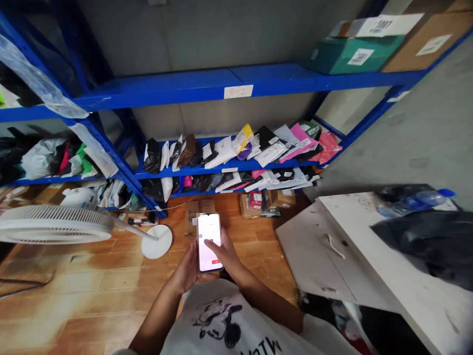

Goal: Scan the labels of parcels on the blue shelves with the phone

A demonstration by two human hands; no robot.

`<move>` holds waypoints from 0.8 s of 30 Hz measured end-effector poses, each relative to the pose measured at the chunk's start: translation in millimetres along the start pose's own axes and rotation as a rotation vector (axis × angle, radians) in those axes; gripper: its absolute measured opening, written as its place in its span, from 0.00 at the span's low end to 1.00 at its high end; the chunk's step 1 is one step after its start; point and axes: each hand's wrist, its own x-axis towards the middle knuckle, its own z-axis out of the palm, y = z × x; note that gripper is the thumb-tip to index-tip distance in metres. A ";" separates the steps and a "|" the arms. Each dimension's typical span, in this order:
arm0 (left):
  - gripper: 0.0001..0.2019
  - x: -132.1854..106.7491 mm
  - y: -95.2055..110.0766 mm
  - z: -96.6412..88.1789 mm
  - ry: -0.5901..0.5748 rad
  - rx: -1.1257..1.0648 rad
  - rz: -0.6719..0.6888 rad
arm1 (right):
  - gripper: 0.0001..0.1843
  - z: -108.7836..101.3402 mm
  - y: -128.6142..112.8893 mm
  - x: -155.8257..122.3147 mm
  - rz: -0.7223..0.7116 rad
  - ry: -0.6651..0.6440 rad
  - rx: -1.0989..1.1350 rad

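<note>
A smartphone (209, 229) with a lit, mostly white screen is held upright in front of my body. A red button shows near the bottom of the screen; the text is too small to read. My left hand (189, 265) is closed around the phone's left side and lower edge. At its right edge is my right hand (226, 250), the thumb stretched across the middle of the screen. The fingers behind the phone are hidden.
Ahead stands a blue shelf rack (177, 93) with rows of bagged parcels (225, 150). Cardboard boxes (250, 206) sit on the floor below. At left is a white standing fan (55, 224). A white desk (354, 212) at right bears a black bag (424, 241) and a plastic bottle (428, 198).
</note>
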 end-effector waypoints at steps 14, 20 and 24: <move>0.41 -90.8 -25.6 -3.1 0.048 0.011 0.076 | 0.24 15.7 -3.7 -84.3 -0.027 -0.318 0.032; 0.41 -98.3 -34.4 -2.8 0.054 0.041 0.119 | 0.27 16.5 -5.1 -99.8 -0.037 -0.349 0.072; 0.42 -98.2 -38.4 -7.0 0.004 0.045 0.098 | 0.27 15.5 -5.9 -104.3 -0.048 -0.350 0.080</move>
